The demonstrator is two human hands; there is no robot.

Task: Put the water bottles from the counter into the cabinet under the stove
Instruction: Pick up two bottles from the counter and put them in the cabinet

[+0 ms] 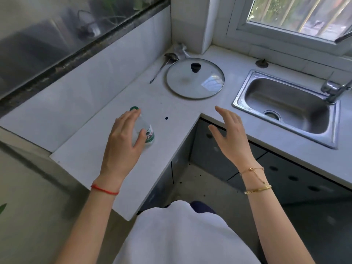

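The bottle (pixel 147 130) lies on its side on the counter (pixel 80 157), right under the left hand (pixel 123 141), whose fingers curl over it without yet closing, seemingly to stop it rolling before a lift. The right hand (pixel 230 136) hangs open and empty beyond the counter's corner, probably free for the cabinet door.

The clear, glossy plastic water bottle with green cap and green label (pixel 147 131) lies on the smooth, matt white stone-like counter (pixel 91 149). At one o'clock, a shiny round glass lid with metal rim (pixel 195 80); at two o'clock, a brushed stainless-steel sink (pixel 285 103).
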